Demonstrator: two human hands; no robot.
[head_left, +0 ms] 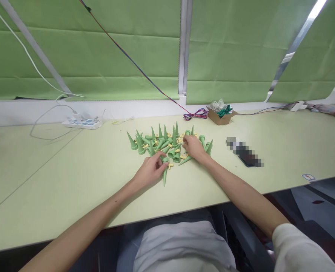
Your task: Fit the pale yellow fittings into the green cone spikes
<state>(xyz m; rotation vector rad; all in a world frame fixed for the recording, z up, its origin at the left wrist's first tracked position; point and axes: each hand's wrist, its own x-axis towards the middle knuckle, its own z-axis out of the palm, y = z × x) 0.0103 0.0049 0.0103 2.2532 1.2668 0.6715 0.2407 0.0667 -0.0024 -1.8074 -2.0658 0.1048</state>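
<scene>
My left hand (150,169) has its thumb and fingers closed around the wide end of a green plastic spike (164,178), whose tip points toward me. To the right, my right hand (195,147) reaches into a pile of similar green spikes (139,144), its fingers pinched together. What sits between those fingertips is too small and hidden to tell. Some spikes stand upright on their wide ends; others lie on their sides. Small yellow plastic pieces are scattered among them, and one yellow piece (171,166) lies beside the spike in my left hand.
The pale table (79,185) meets a wall with green blinds. A phone-like dark object (248,156), partly pixelated, lies at right. At the back are a small cardboard box (220,119), a coiled red and blue cable (196,114) and a white power strip (84,123).
</scene>
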